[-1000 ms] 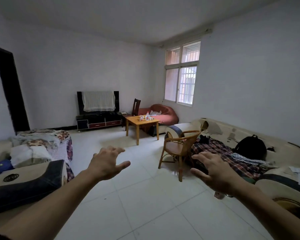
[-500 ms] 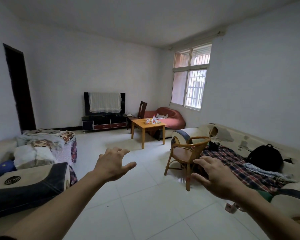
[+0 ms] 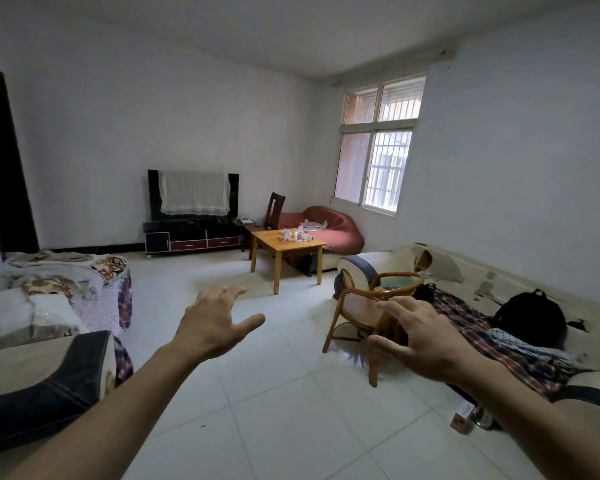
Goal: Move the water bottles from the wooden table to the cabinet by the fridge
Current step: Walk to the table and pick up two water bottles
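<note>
The table [image 3: 288,241] now sits larger and nearer in view than a second ago, so the person is closing on it, though it is far off across the floor, and nothing has been picked up yet. Both the left hand [image 3: 212,323] and right hand [image 3: 426,341] reach forward, each grip open with fingers spread and empty. The bottles [image 3: 297,234] stand on the table's far side, too small to count, and no fridge or cabinet beside one shows; a chair [image 3: 371,306] stands near the right hand.
</note>
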`<act>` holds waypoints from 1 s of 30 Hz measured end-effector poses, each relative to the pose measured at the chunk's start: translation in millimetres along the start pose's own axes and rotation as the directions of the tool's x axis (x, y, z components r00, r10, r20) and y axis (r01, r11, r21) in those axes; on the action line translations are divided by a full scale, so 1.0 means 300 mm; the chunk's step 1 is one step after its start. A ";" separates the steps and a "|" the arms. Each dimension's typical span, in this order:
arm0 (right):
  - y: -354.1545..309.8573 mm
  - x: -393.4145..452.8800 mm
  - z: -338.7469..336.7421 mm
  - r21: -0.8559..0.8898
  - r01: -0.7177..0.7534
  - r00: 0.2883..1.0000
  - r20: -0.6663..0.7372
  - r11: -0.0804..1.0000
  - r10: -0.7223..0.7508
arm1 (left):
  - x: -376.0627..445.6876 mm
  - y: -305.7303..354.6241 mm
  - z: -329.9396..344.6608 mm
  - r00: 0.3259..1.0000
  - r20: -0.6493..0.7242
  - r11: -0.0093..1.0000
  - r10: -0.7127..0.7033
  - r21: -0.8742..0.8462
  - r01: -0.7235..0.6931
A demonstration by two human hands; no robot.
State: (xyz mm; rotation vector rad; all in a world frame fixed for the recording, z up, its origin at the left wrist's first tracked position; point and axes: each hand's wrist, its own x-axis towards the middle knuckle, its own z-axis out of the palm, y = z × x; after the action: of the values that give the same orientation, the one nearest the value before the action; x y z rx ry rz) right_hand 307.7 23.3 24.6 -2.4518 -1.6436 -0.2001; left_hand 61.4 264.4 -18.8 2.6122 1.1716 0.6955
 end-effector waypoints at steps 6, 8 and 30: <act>0.133 0.241 0.103 0.062 -0.042 0.999 0.014 0.997 0.042 | 0.236 -0.028 0.151 0.998 0.055 0.999 -0.017 0.041 0.015; 0.199 0.323 0.151 0.086 -0.057 0.998 0.017 0.995 0.056 | 0.335 -0.001 0.209 0.997 0.077 0.998 -0.010 0.069 0.005; 0.570 1.439 0.444 0.071 0.013 0.999 0.047 0.997 -0.016 | 1.346 -0.084 0.596 0.993 0.094 0.984 -0.076 0.168 0.059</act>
State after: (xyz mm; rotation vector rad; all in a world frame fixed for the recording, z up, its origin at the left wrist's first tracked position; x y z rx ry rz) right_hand 630.9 378.6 -26.7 -2.4108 -1.6581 -0.0850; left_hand 365.5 584.2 -47.0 2.6893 1.3330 0.4667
